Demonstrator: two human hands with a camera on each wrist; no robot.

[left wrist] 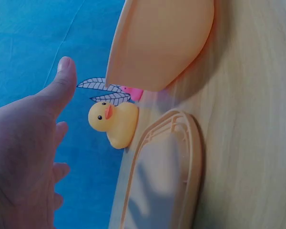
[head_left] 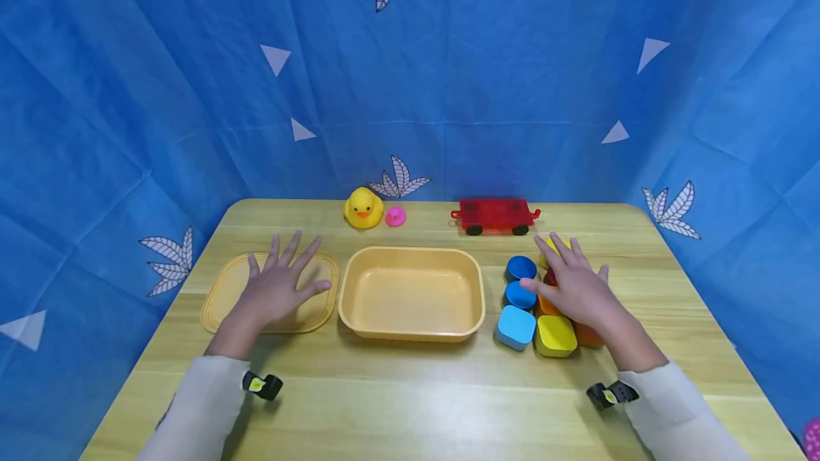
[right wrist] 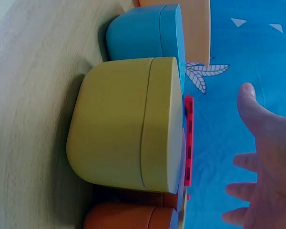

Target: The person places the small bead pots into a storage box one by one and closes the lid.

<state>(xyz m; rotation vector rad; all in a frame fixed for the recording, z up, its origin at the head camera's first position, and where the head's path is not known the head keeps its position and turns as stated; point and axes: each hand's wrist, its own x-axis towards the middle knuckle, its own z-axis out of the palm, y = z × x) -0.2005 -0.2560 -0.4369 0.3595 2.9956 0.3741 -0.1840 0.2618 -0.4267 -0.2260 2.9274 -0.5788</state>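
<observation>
My left hand (head_left: 275, 290) hovers with spread fingers over a flat yellow lid (head_left: 221, 297), and its shadow falls on the lid in the left wrist view. An open yellow plastic box (head_left: 410, 334) stands right of it, at the table's middle. Spread above a cluster of coloured blocks, my right hand (head_left: 576, 287) holds nothing and hides part of them. Showing around it are a light blue block (head_left: 515, 327), a yellow block (head_left: 555, 336), an orange block (head_left: 588, 335) and two darker blue blocks (head_left: 521, 267). The right wrist view shows the yellow block (right wrist: 119, 124) up close.
At the back edge sit a yellow rubber duck (head_left: 364, 208), a small pink duck (head_left: 395, 216) and a red wheeled wagon (head_left: 495, 215). A blue patterned cloth (head_left: 442, 77) hangs behind and beside the wooden table (head_left: 423, 404).
</observation>
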